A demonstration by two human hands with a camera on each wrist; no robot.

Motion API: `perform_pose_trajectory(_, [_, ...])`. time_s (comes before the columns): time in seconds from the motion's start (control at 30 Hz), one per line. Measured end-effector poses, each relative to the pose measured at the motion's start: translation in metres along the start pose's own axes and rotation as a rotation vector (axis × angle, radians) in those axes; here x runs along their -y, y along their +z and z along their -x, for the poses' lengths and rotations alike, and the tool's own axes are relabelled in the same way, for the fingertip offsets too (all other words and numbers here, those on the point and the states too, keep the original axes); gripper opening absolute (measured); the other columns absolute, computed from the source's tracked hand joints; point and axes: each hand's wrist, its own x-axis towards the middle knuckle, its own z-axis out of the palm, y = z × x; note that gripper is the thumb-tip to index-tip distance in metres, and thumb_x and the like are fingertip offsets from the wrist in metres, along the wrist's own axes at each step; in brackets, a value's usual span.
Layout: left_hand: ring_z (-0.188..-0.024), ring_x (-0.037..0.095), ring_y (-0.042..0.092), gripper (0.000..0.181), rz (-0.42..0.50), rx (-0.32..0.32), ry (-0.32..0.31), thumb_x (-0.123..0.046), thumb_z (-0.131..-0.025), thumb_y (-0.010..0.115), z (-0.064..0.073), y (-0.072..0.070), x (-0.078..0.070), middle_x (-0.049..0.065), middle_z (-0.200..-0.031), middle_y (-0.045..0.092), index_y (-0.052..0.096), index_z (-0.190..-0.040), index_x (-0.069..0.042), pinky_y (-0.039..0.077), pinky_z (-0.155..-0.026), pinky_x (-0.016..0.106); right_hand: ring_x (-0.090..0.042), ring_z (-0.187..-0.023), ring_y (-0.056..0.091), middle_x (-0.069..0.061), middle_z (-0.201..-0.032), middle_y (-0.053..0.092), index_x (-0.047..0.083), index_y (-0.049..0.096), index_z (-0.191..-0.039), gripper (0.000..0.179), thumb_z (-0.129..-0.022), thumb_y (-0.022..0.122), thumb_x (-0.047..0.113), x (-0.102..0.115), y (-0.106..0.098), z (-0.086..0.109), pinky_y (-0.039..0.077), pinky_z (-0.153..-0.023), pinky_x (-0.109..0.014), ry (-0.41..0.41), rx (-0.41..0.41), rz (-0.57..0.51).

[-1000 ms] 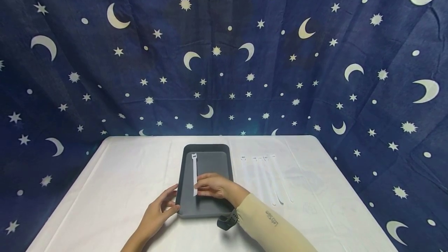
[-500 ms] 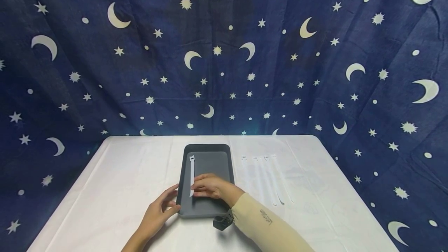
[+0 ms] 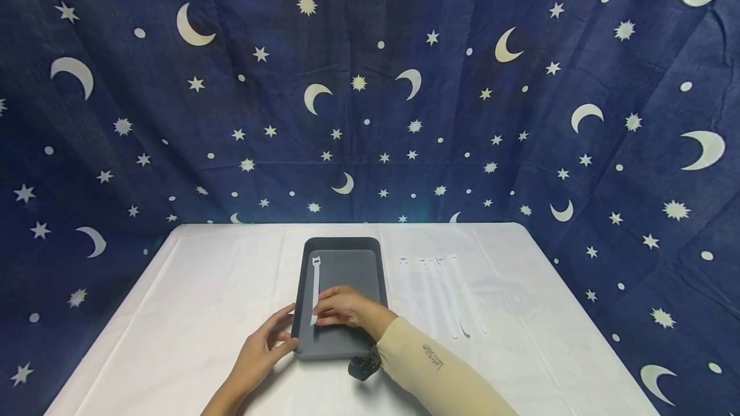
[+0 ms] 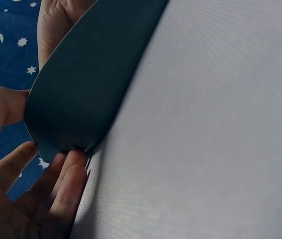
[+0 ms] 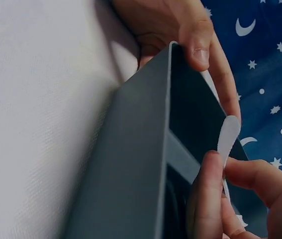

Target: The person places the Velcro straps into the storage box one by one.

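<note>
A white hook-and-loop cable tie [image 3: 315, 281] lies lengthwise along the left part of a dark grey tray [image 3: 352, 268], its slotted head toward the far end. My right hand [image 3: 342, 305] pinches the tie near its rounded tail, between thumb and fingers; the right wrist view shows the tail [image 5: 229, 133] sticking up past the fingertips. My left hand [image 3: 263, 342] holds the tray at its near left corner, with the thumb at the rim and the fingers against the outer wall [image 4: 76, 109].
Several more white cable ties [image 3: 442, 297] lie side by side on the white tablecloth [image 3: 202, 287], right of the tray. A dark strap [image 3: 365, 364] sits on the right wrist. Behind the table hangs a dark blue curtain [image 3: 370, 114] with moons and stars.
My right hand has shifted slightly left with the cable tie, bringing it closer to the tray's left wall. The left hand and the tray have stayed put.
</note>
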Motion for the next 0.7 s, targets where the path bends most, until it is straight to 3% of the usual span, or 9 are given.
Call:
perform_pose_trajectory(0.33, [-0.088,0.002,0.066,0.062,0.007,0.008,0.007,-0.034,-0.087,0.074,0.0,0.0004,0.0013,0.006,-0.128,0.066,0.05,-0.143,-0.026,0.047,-0.083,0.036,-0.015,-0.059,0.062,-0.01,-0.074,0.06,-0.008,0.058,-0.106,0.03,-0.079,0.069,-0.015,-0.0011,0.002,0.0007,0.059,-0.066,-0.032,-0.045,-0.051,0.133])
perform_pose_trajectory(0.7, [-0.087,0.001,0.065,0.062,-0.006,-0.004,-0.001,-0.032,-0.086,0.075,0.0001,0.0004,0.0003,0.003,-0.127,0.067,0.05,-0.142,-0.026,0.045,-0.077,0.027,-0.014,-0.051,0.061,-0.011,-0.067,0.062,-0.008,0.057,-0.101,0.03,-0.076,0.07,-0.017,-0.0001,0.0089,0.0021,0.059,-0.061,-0.033,-0.081,-0.078,0.177])
